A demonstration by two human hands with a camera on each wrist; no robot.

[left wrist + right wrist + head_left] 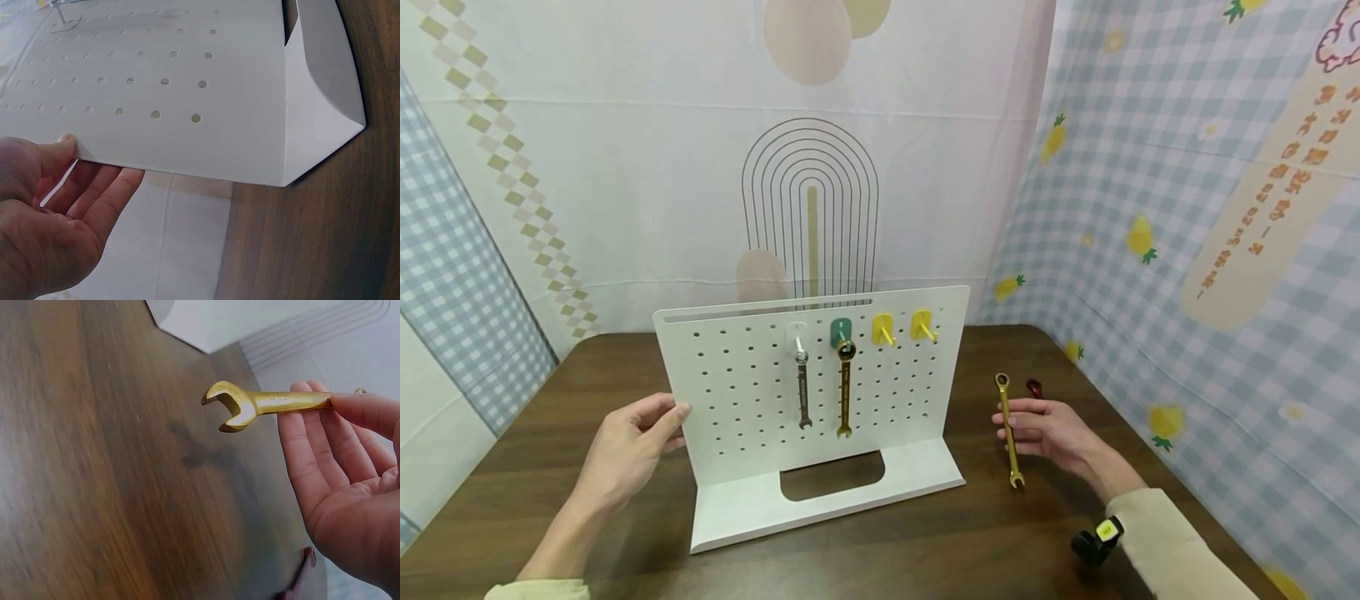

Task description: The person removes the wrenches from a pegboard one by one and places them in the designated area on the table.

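A white pegboard stand (745, 500) stands on the table, its left edge pinched between thumb and fingers of my left hand (628, 450). To the right of the board, my right hand (1052, 433) holds a gold combination wrench (1009, 433) between thumb and fingers. In the right wrist view the wrench's open end (240, 409) points away from the palm, above the table. A silver wrench (803, 392) hangs from a white hook (797, 337). Beside it, a darker gold wrench (846, 392) hangs from a green hook (841, 331).
Two yellow hooks (883, 329) sit on the board's right part with nothing on them. A red wrench (1035, 387) lies on the brown table (865, 550), partly hidden behind the right hand. Patterned cloth (925, 192) surrounds the table's back and sides.
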